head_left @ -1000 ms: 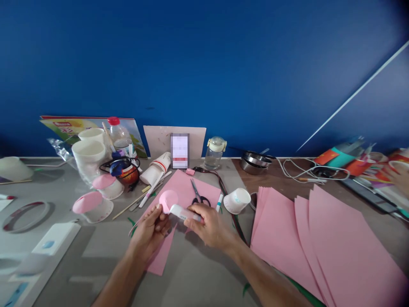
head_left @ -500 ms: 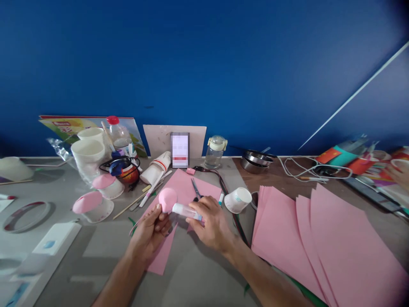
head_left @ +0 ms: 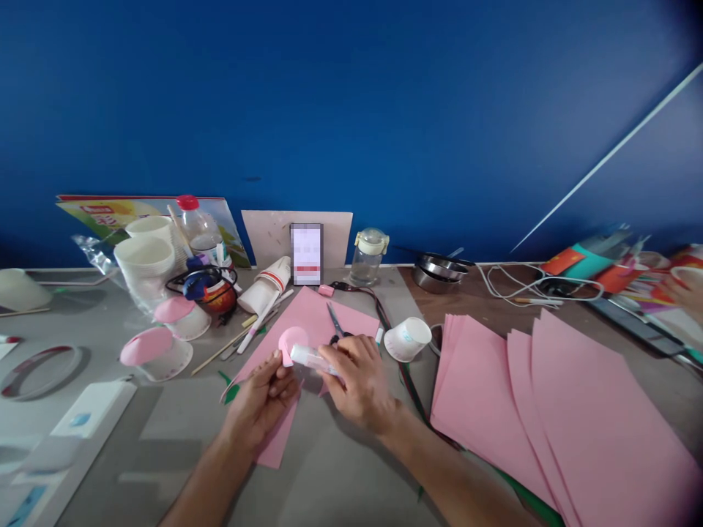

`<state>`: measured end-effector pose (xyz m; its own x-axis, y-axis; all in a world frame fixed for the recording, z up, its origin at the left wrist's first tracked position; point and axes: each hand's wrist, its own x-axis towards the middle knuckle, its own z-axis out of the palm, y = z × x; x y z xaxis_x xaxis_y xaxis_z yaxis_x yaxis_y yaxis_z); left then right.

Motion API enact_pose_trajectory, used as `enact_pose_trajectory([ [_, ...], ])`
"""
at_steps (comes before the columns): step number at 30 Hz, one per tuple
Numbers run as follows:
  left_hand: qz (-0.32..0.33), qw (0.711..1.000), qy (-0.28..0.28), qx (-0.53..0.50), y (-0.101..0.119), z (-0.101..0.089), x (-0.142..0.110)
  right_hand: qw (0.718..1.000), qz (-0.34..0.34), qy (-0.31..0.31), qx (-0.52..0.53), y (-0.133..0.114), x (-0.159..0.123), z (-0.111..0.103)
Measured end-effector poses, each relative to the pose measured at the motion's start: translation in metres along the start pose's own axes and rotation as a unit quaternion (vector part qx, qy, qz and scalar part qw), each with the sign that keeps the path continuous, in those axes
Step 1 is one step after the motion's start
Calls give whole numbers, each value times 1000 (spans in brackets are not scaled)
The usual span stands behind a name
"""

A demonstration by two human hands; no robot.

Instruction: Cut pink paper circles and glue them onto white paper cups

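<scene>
Between its thumb and fingers my left hand (head_left: 264, 391) pinches a small rounded pink paper cutout (head_left: 287, 339). My right hand (head_left: 359, 379) is wrapped round a glue stick (head_left: 308, 357) with a whitish end and a clear body. That whitish end lies over the lower right part of the cutout; whether it touches is hard to tell. Below both hands is a larger cut sheet of pink paper (head_left: 315, 311). Scissors (head_left: 335, 320) rest on that sheet, their handles partly covered by my right hand. A white paper cup (head_left: 407, 339) lies tilted to the right.
Two cups with pink tops (head_left: 155, 348) stand at left, near stacked white cups (head_left: 143, 256). A phone (head_left: 306, 255) leans at the back beside a glass jar (head_left: 369, 256). Pink sheets (head_left: 483, 380) cover the right side. Another person's hand (head_left: 689, 293) shows at far right.
The glue stick has moved across the pink cutout, first slightly right, then back left over it. My left hand keeps its pinch. The whole view has shifted slightly.
</scene>
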<state>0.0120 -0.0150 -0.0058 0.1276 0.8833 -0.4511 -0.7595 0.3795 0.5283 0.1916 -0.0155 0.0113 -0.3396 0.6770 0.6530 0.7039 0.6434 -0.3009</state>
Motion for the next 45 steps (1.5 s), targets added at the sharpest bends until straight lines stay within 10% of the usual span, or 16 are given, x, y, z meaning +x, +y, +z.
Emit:
enact_pose_trajectory([
  [11,-15,998,48,-27,9,1,-1,996,-89,-30,1,4,-2,-2],
  [15,-9,1000,25,3,8,1,-3,970,98,17,221,7,0,-2],
  [20,46,998,4,35,-1,6,-4,709,415,33,569,4,8,10],
  [23,56,998,7,41,-7,7,-4,540,465,36,700,-6,10,18],
  [26,65,997,10,32,-11,9,-3,457,468,12,756,-19,8,25],
  [45,61,992,-50,97,-27,13,-6,601,487,49,632,-31,2,41],
])
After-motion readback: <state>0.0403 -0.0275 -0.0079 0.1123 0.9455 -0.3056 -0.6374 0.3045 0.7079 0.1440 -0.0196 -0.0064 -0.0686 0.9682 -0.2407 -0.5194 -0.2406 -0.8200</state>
